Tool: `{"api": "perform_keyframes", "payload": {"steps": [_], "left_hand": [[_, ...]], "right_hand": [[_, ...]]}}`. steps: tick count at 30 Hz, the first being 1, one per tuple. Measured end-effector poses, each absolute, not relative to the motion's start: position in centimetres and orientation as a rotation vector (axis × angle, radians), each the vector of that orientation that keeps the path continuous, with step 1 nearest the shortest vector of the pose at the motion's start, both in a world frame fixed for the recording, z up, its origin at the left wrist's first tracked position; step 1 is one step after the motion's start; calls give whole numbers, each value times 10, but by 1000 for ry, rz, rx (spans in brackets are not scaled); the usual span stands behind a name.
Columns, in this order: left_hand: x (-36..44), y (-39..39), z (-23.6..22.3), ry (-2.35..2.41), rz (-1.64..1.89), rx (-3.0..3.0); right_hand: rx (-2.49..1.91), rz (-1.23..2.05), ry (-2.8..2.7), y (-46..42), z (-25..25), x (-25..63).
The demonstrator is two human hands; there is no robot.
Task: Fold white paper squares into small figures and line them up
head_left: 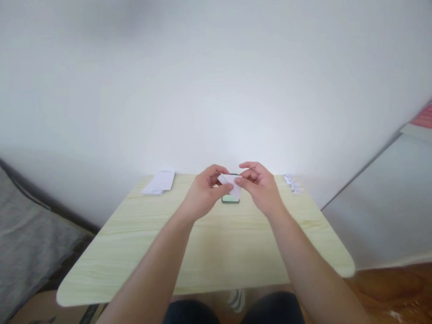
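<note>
Nearby, phone [230, 199], behind folded paper [235, 190], paper stack [163, 180]

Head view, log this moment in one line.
Left hand: holding white paper; right hand: touching same paper; phone-like device: partly hidden behind paper; papers: table's left; white pieces: table's right

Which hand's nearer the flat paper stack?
Left. The left hand is right of the paper stack, with a gap; the right hand is farther right, past the left.

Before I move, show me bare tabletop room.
Bare: tabletop between the forearms, and left of them, nearer than the white paper sheets. Crowded: far centre, with left hand, right hand and folded paper over smartphone; far right, small paper pieces.
</note>
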State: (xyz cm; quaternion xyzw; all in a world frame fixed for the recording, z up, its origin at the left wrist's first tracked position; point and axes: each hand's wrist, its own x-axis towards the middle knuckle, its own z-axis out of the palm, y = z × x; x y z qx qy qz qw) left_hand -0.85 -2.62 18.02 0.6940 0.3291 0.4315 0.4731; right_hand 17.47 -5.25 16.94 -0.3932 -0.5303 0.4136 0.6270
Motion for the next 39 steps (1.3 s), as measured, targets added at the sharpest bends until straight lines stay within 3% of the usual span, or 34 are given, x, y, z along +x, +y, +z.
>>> {"api": "perform_keyframes", "payload": {"steps": [7, 29, 39], "left_hand": [[-23, 0, 239, 528, 942, 1899], [2, 13, 216, 601, 1247, 1906], [0, 17, 215, 721, 1502, 1762]], "right_hand": [[-716, 1101, -1273, -28, 213, 187], [-758, 1151, -1381, -14, 215, 196], [-851, 923, -1420, -26, 220, 189]]}}
